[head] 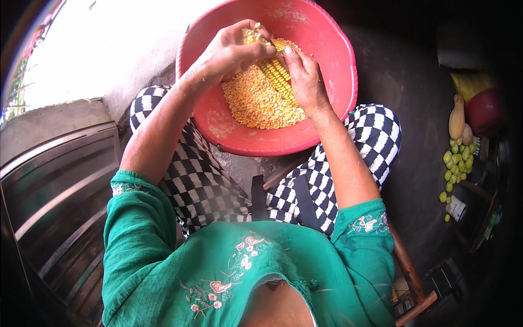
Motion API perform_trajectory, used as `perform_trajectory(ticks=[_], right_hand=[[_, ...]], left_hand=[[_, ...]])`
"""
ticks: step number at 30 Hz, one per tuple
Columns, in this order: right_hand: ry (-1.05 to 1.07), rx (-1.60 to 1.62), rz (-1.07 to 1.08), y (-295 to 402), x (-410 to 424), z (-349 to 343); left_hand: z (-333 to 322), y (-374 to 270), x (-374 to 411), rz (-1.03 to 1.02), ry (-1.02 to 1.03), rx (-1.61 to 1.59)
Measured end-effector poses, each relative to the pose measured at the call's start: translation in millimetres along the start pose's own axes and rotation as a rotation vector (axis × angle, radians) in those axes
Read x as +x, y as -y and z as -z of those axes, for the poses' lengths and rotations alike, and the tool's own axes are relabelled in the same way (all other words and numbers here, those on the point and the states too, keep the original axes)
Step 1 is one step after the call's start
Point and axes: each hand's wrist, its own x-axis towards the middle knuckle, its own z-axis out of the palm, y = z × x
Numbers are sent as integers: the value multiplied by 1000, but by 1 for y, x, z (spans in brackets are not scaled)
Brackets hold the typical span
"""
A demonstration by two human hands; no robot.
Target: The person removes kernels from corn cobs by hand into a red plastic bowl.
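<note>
Above a red plastic basin (220,141), my left hand (235,49) is wrapped around a partly stripped corn cob (250,36), with loose yellow kernels at its upper end. My right hand (305,79) meets it from the right, its thumb close to my left thumb and its curled fingers at the cob's other end. Those fingertips are partly hidden. Beneath the hands, yellow ears of corn (277,77) rest on a heap of shelled corn kernels (259,106). The basin sits between my knees.
Checkered trousers (200,192) cover my legs on both sides of the basin. At right on the dark floor are a pale squash (456,118), several yellow-green fruits (457,161), a can (456,208) and a dark red container (484,112). A slatted panel (61,196) stands left.
</note>
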Motion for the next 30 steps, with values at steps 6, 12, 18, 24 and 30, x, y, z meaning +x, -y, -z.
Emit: perform_trajectory(ticks=[6,12,18,24,30], right_hand=[[11,-63,-52,10,-5,-4],[42,193,-64,-7,3,-4],[31,296,-100,-11,5,-1],[58,359,-230,-3,3,2],[129,289,-238,23,-2,7]], left_hand=[[-10,-2,3,96,-147,47],[-5,-6,2,102,-109,-252],[9,13,9,-178,54,-161],[17,16,9,-70,119,-267],[2,-4,1,25,10,-13]])
